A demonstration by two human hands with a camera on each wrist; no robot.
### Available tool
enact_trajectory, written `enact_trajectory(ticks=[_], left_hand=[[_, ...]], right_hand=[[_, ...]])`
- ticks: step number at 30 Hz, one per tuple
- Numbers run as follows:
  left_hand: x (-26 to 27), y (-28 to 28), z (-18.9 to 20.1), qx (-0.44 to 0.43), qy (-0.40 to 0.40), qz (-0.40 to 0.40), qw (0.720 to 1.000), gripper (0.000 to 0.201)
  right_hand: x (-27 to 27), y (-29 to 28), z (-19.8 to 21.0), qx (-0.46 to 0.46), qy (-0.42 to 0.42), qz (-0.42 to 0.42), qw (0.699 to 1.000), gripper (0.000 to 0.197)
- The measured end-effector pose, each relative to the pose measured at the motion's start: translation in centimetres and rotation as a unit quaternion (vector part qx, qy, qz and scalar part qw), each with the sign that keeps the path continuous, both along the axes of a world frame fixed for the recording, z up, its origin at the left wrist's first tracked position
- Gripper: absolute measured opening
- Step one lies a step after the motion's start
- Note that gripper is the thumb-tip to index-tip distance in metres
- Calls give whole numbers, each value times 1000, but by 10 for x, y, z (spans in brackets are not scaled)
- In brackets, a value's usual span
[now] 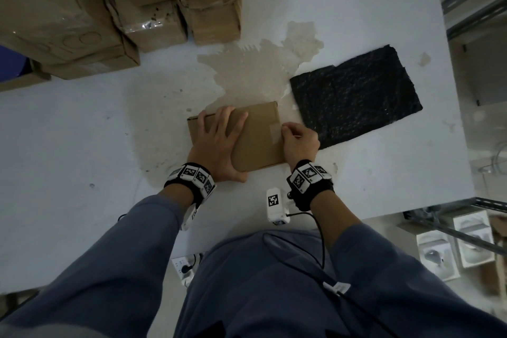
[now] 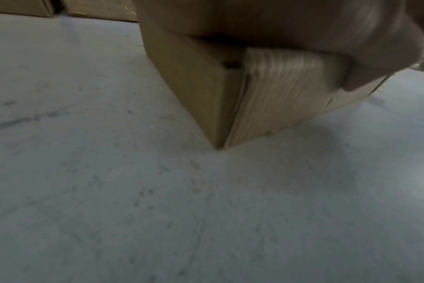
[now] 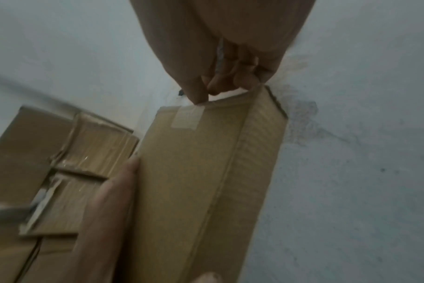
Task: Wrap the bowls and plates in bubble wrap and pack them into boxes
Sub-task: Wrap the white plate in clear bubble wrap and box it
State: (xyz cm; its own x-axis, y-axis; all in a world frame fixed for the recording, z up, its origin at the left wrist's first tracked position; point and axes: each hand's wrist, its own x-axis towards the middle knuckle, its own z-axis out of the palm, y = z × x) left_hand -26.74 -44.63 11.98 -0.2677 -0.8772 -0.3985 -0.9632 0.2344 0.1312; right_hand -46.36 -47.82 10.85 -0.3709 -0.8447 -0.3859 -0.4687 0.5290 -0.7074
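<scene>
A small closed cardboard box (image 1: 258,140) lies on the white table (image 1: 82,132), seen close up in the left wrist view (image 2: 201,86) and the right wrist view (image 3: 194,172). My left hand (image 1: 222,132) lies flat on its lid with the fingers spread, pressing down; its palm (image 2: 303,23) covers the box top. My right hand (image 1: 286,130) is at the box's right edge, fingers curled, and pinches the lid edge (image 3: 230,96) beside a strip of clear tape (image 3: 187,116). A black sheet of wrap (image 1: 354,96) lies flat to the right. No bowl or plate is visible.
Large taped cartons (image 1: 82,8) are stacked at the table's back left. A worn brown patch (image 1: 252,71) marks the tabletop behind the box. White boxes (image 1: 439,250) sit on a metal shelf at the lower right, and a power strip (image 1: 183,266) lies below the table's near edge.
</scene>
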Motion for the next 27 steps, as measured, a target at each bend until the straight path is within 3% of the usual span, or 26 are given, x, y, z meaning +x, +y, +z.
enact_trajectory(ticks=[6,9,12,14,18,21,24,27], left_hand=[[0,0,-1,0,2,2,1000,143],[0,0,-1,0,-3,-1,1000,143],[-1,0,1,-2,-1,1,1000,143],[-1,0,0,-1,-1,0,1000,144],[-1,1,1,-2,-1,0,1000,144],[-2,1,2,-6,-2,0,1000,143],[-2,1,4,2,2,2,1000,143],[-3,1,4,2,8,2,1000,142]], right_hand=[[13,16,-1,-23,29,82,996,31],[18,16,-1,16,67,123,990,37],[11,5,0,56,51,148,986,41],[7,5,4,57,41,150,986,36],[17,22,9,31,35,145,988,55],[23,18,7,70,23,134,988,64],[16,2,8,116,57,176,976,59],[7,1,9,98,76,226,966,47]])
